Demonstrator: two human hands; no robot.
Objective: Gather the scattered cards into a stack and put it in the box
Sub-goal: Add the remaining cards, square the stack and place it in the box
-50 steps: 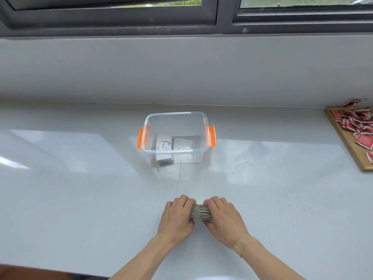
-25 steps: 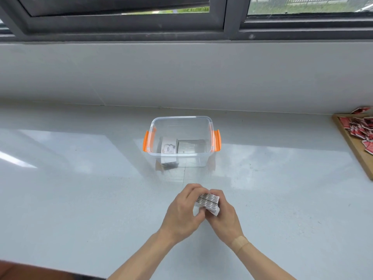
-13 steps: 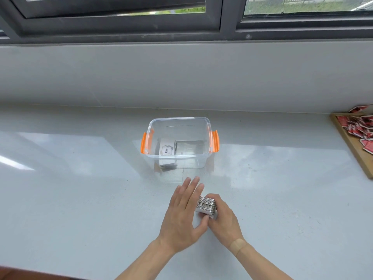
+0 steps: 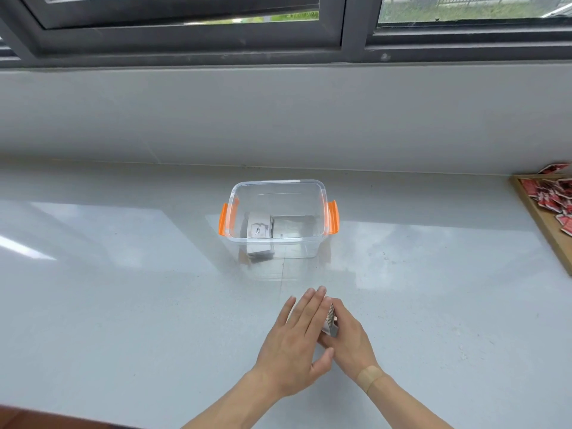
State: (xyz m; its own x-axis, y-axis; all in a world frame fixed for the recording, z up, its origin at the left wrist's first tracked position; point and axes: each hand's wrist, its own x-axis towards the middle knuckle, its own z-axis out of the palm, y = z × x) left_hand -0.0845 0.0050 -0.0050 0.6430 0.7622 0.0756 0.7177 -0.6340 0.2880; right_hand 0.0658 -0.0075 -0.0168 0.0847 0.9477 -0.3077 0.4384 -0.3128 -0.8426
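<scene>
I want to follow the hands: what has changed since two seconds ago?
The stack was turned from flat between both hands onto its edge. The left hand opened and lies flat against it; the right hand keeps its grip. The box stayed put.

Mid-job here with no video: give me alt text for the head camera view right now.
Two bare hands square up a stack of cards on a pale countertop: the right hand grips it, the left hand presses flat against its side. Beyond them sits a lidless clear plastic box with orange handles, already holding some cards. A wooden tray of red packets lies at far right.
</scene>
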